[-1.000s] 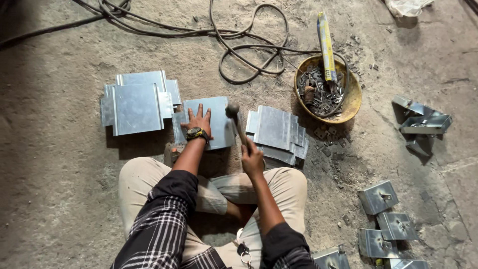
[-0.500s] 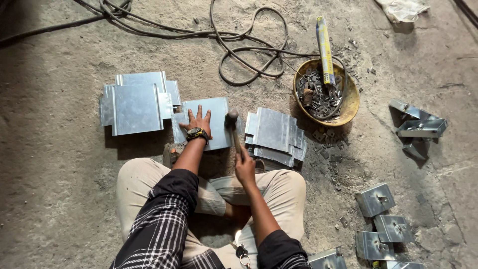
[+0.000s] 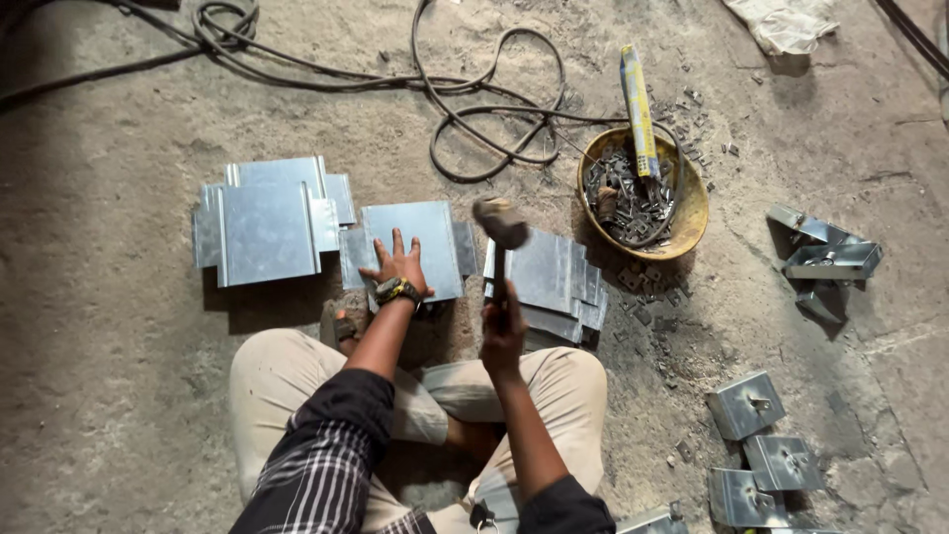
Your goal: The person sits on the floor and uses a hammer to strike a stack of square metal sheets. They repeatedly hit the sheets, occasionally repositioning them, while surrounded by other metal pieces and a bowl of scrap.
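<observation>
1. Nearest, the person sits cross-legged on the floor (image 3: 119, 396); the right hand (image 3: 502, 341) has its fingers clenched around a hammer (image 3: 501, 229), head raised and blurred above the work.
2. Just beyond, the left hand (image 3: 397, 273) lies flat, fingers spread and released, pressing the metal plate (image 3: 420, 237) to the floor.
3. Beside it, a flat stack (image 3: 262, 222) lies to the left and a second stack (image 3: 554, 282) to the right; which is finished cannot be told.
4. Rightward, folded brackets (image 3: 761, 445) suggest completed pieces.
5. Farthest, a yellow bowl of small fasteners (image 3: 682, 213) and cables (image 3: 474, 119).
</observation>
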